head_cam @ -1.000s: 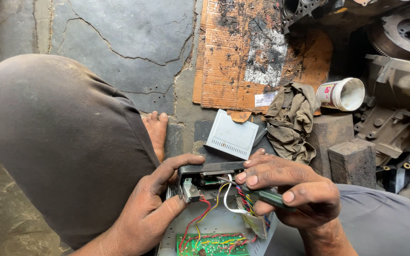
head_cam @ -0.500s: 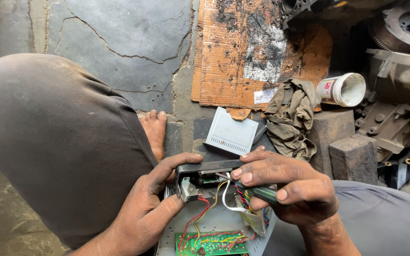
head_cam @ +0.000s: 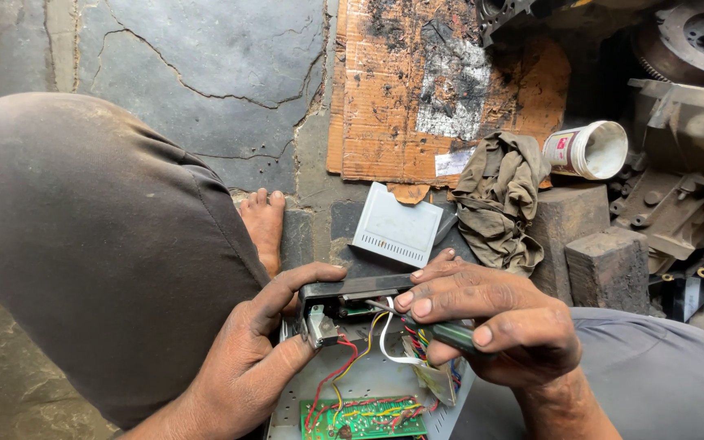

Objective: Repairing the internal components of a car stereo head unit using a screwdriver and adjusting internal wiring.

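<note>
Both hands [head_cam: 246,367] [head_cam: 499,322] stay on the opened device [head_cam: 352,293], barely shifted.

Two hands [head_cam: 482,322], one opened device [head_cam: 360,358], one circuit board [head_cam: 364,417], one cup [head_cam: 587,150], perhaps two blocks [head_cam: 609,265].

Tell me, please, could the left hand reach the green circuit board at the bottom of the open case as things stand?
Probably yes: the left hand sits beside the circuit board, with only loose wires between.
</note>
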